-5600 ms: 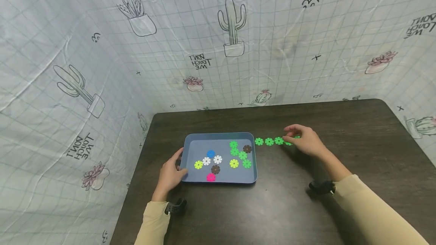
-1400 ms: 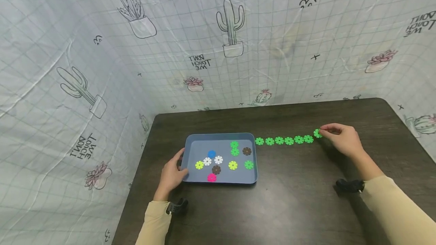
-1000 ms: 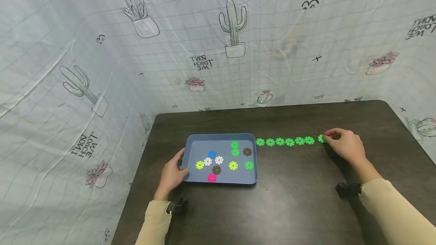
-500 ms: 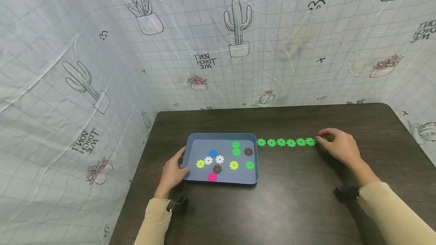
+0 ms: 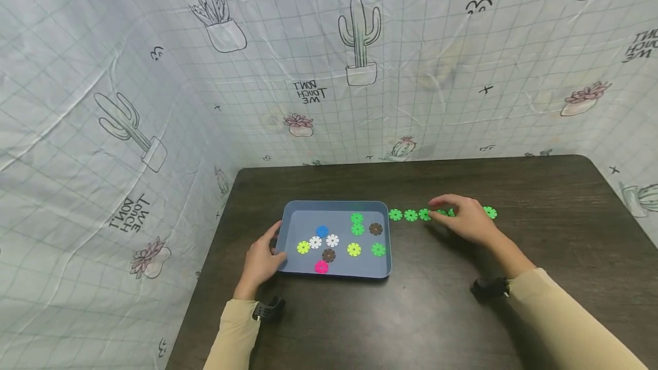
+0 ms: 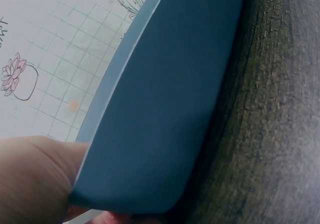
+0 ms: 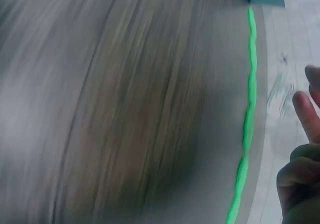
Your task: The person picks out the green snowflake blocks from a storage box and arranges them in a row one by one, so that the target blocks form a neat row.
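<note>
Your left hand (image 5: 260,262): clamped on the tray (image 5: 308,216) at its left end | your right hand (image 5: 465,220): thumb and fingers apart, over the green disc row (image 5: 410,215) | row: on the table (image 5: 411,318), right of tray | inside tray: 11 discs (image 5: 354,249)

An indoor corner, room type hard to tell: creased white, grid-lined, cactus-printed sheeting (image 5: 426,44) hangs behind and beside a dark-brown wood-grain table (image 5: 401,324).
</note>
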The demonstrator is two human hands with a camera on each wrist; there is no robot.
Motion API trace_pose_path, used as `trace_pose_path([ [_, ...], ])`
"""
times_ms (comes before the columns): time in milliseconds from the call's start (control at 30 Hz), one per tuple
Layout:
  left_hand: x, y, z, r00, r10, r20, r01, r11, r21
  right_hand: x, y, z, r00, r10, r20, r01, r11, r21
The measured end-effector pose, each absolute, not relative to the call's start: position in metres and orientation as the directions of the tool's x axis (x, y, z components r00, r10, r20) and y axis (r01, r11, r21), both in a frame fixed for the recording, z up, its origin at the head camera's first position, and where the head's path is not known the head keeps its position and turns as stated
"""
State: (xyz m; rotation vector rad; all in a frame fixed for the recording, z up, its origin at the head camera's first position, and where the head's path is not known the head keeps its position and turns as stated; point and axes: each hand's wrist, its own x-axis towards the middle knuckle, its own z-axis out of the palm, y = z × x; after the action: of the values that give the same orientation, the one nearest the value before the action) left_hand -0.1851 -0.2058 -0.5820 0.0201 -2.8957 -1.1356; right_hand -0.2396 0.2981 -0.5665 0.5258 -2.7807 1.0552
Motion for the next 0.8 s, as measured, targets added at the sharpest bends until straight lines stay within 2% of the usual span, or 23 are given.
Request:
trace_pose_path([
  [267,-0.185,-0.206,-0.582,-1.000,-0.027,0.016,-0.009,0.729,0.685,-0.243,0.244,-0.571,-0.865,-0.413,0.286,-0.490,0.568,-0.661],
  [467,-0.186,-0.207,-0.583,-1.000,-0.027,0.009,-0.014,0.731,0.683,-0.240,0.213,-0.572,-0.794,-0.554,0.250,-0.538,0.450,-0.712],
  [600,-0.186,-0.207,-0.583,-1.000,-0.027,0.012,-0.012,0.727,0.686,-0.243,0.200,-0.571,-0.752,-0.635,0.177,-0.534,0.430,-0.728],
  [800,-0.186,-0.205,-0.583,-0.999,-0.032,0.007,-0.018,0.730,0.683,-0.250,0.187,-0.575,-0.723,-0.686,0.079,-0.551,0.505,-0.664],
])
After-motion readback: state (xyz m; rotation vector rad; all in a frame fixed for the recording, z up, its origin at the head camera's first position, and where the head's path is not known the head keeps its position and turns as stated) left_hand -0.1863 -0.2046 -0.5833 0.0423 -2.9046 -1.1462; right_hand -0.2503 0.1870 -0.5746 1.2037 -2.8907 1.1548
